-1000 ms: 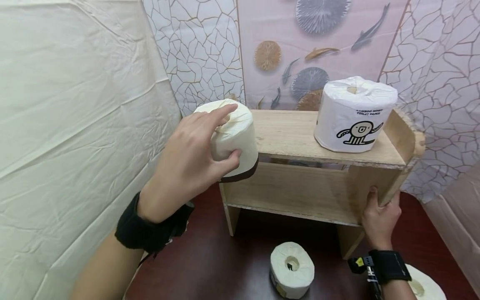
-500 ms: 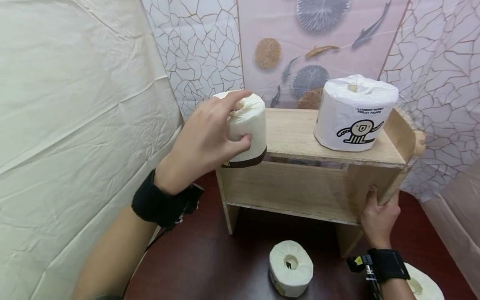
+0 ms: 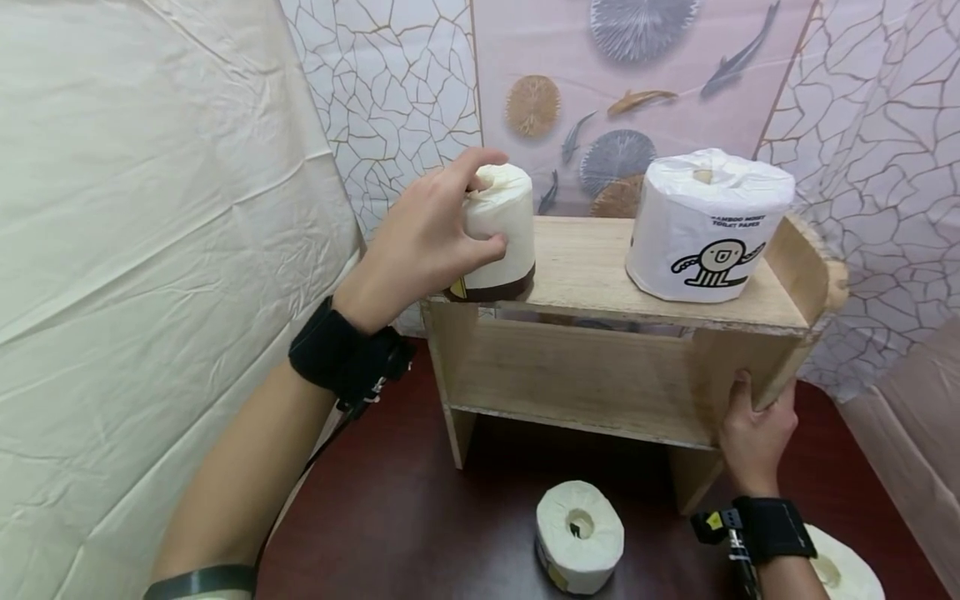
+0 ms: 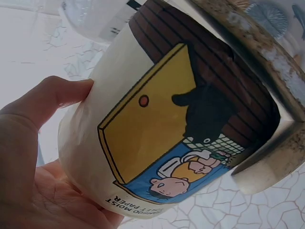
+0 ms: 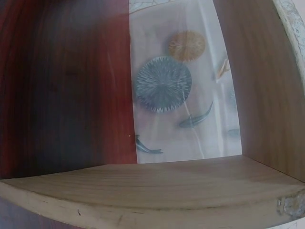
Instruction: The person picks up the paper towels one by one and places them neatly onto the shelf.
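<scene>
Fish-patterned cloth backs a wooden shelf the right hand grips, likely for steadiness; at the shelf top's left end, the left hand clasps a toilet roll high, leaving its base uncovered.

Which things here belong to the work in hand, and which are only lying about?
Seemingly part of the work:
brown-edged toilet roll in the left hand
wooden shelf gripped by the right hand

Probably just standing about:
white cartoon toilet roll on the shelf
front toilet roll on the table
cropped toilet roll at lower right
</scene>
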A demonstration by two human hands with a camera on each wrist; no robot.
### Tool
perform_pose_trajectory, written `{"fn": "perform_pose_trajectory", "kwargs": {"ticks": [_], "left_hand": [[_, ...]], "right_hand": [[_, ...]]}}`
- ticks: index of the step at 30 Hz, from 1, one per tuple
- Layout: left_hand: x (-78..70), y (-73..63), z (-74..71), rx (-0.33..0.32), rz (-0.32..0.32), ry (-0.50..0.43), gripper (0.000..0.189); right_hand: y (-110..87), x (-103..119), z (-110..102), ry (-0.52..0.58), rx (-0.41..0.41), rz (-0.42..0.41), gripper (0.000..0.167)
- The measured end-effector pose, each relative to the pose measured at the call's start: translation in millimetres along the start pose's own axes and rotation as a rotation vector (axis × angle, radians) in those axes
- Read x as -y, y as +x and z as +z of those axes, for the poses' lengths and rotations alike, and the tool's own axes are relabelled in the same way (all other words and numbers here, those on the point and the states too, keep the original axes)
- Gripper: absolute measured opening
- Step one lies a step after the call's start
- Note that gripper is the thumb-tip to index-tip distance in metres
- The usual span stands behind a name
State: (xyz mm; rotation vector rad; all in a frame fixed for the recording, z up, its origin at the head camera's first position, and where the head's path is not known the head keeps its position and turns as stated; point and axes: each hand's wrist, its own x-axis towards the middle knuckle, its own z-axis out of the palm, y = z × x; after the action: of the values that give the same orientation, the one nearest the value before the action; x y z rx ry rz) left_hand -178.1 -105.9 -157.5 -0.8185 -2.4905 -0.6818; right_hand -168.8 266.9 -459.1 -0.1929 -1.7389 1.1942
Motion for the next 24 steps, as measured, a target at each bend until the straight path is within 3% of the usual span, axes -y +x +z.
{"fn": "perform_pose_trajectory", "kwargs": {"ticks": [14,24], "left_hand": [[9.5,32.0,6.7,0.045,-0.002,-0.052,0.069],[14.6,35.7,13.1,0.069,-0.038,-0.109,0.070]], "right_hand": [[0.7,-3.2,-0.7,0.016,0.013,-0.005,0.042],[1.2,-2.1,0.6,0.018,0.002,0.010,0.042]]}}
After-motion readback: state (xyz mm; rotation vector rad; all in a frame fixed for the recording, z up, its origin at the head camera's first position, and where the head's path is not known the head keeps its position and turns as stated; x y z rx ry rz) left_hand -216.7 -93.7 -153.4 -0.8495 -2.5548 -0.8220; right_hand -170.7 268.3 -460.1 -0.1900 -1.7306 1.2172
